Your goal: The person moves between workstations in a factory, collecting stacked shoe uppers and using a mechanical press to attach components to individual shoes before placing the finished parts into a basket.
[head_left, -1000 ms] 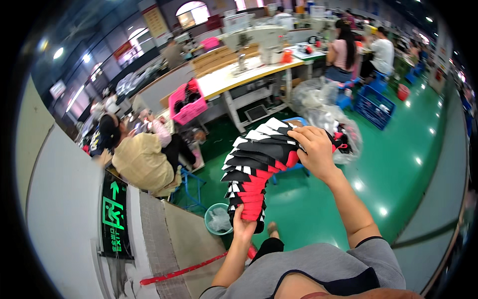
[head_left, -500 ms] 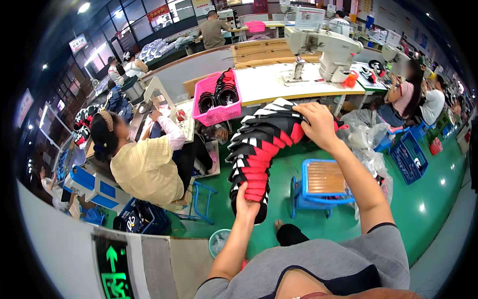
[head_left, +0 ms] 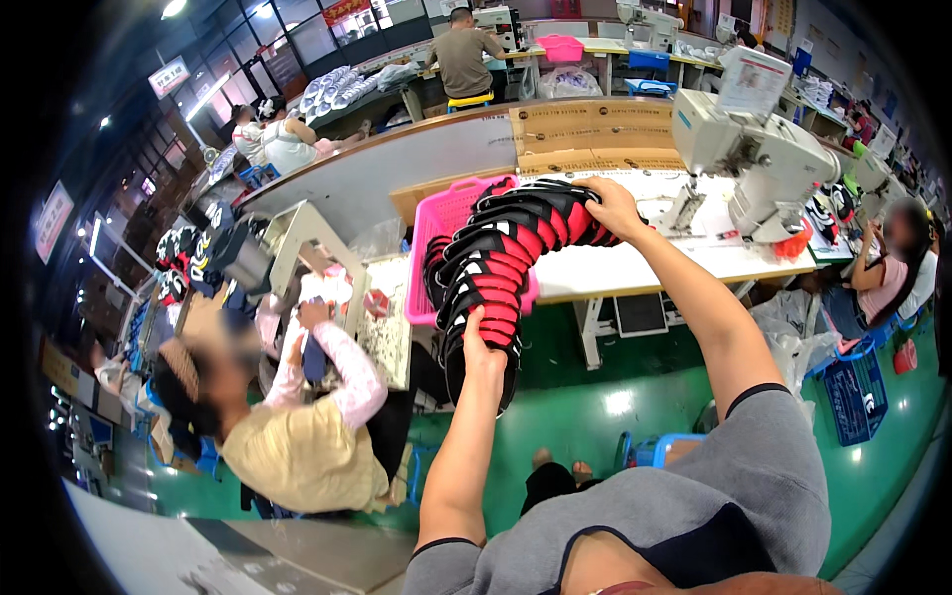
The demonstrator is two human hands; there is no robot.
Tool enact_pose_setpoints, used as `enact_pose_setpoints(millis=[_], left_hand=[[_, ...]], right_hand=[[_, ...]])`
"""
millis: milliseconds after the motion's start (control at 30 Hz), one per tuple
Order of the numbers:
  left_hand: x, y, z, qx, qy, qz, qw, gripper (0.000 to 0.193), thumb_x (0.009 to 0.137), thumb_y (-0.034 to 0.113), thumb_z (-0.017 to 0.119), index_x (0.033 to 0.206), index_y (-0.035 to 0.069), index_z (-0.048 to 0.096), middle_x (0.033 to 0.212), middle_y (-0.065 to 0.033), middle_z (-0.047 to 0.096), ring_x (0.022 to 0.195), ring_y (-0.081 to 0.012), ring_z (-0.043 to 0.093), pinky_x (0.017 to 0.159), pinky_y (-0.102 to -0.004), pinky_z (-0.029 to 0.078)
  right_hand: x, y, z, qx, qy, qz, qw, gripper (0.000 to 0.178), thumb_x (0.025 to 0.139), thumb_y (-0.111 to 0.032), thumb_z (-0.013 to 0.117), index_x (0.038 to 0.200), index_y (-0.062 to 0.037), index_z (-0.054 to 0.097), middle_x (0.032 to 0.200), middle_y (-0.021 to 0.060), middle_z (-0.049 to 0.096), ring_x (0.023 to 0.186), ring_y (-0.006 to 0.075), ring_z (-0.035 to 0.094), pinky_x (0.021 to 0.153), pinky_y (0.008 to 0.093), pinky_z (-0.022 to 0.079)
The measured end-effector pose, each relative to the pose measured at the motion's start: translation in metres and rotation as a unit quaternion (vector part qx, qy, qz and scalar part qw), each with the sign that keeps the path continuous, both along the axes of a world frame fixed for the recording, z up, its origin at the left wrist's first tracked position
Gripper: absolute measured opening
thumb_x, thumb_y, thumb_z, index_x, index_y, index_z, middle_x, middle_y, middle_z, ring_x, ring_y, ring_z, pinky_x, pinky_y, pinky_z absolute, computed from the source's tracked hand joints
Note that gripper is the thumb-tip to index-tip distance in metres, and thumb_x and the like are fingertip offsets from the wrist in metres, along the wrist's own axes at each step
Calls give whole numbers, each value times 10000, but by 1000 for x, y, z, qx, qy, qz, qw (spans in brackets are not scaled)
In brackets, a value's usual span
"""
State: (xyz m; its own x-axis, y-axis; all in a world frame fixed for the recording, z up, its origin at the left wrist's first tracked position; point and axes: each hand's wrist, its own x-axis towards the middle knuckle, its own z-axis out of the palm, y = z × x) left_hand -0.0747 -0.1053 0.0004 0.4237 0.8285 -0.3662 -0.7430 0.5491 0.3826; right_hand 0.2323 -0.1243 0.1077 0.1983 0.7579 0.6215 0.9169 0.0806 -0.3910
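Observation:
A long curved stack of nested shoe uppers (head_left: 501, 263), black and red with white patches, stretches between my two hands. My left hand (head_left: 481, 349) is closed round its near lower end, thumb on the red part. My right hand (head_left: 613, 208) grips the far right end from above; some of its fingers are hidden behind the stack. The stack is over a pink plastic basket (head_left: 420, 288) at the left end of a white worktable (head_left: 615, 270). More black uppers show in the basket, partly hidden behind the stack. I cannot tell whether the stack touches the basket.
A sewing machine (head_left: 759, 164) stands on the worktable to the right. At left, a seated co-worker (head_left: 297, 451) handles pieces at another table. A blue stool (head_left: 659, 451) is close on my right. Clear plastic bags (head_left: 793, 327) and a blue crate (head_left: 855, 397) are farther right.
I have moved nearer the worktable. The stack of shoe uppers, held in both hands, has gone from over the floor to over the pink basket. The stool now sits lower in view.

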Motion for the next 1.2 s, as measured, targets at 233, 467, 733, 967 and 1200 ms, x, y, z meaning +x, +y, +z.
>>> enact_pose_setpoints(millis=[233,467,733,967,1200], left_hand=[[91,173,-49,-3,38,13,999,195,782,114,690,939,39,603,883,-51,642,731,-184,636,583,-316,526],[170,228,-78,-55,224,63,971,319,788,199,709,998,-13,597,957,-91,642,814,-185,632,685,-303,503],[144,231,-85,32,134,-52,989,163,877,168,628,948,23,609,896,-36,630,765,-129,576,692,-238,438],[109,106,-65,237,235,-41,942,324,909,132,524,1168,-55,469,1131,-146,530,1067,-215,505,911,-309,414],[140,-240,-57,318,178,-398,842,196,883,150,579,1032,23,572,970,-80,630,892,-134,579,723,-235,441]], right_hand=[[93,145,-73,-41,111,-20,993,440,711,-119,513,1141,-97,606,1117,120,612,1061,300,554,946,361,421],[157,199,-169,-114,122,-83,983,430,716,-102,521,1141,-90,586,1130,114,603,1052,312,550,937,379,425],[175,185,-175,-33,-41,-143,988,503,723,-306,638,1171,-92,559,1116,148,596,1038,352,535,901,423,417],[113,-10,-197,-153,93,-11,984,451,731,-147,661,1145,-30,525,1091,180,543,1049,352,490,932,454,382],[3,-475,-206,-441,160,23,883,364,786,-236,598,1088,-36,570,948,202,625,899,364,599,765,456,481]])
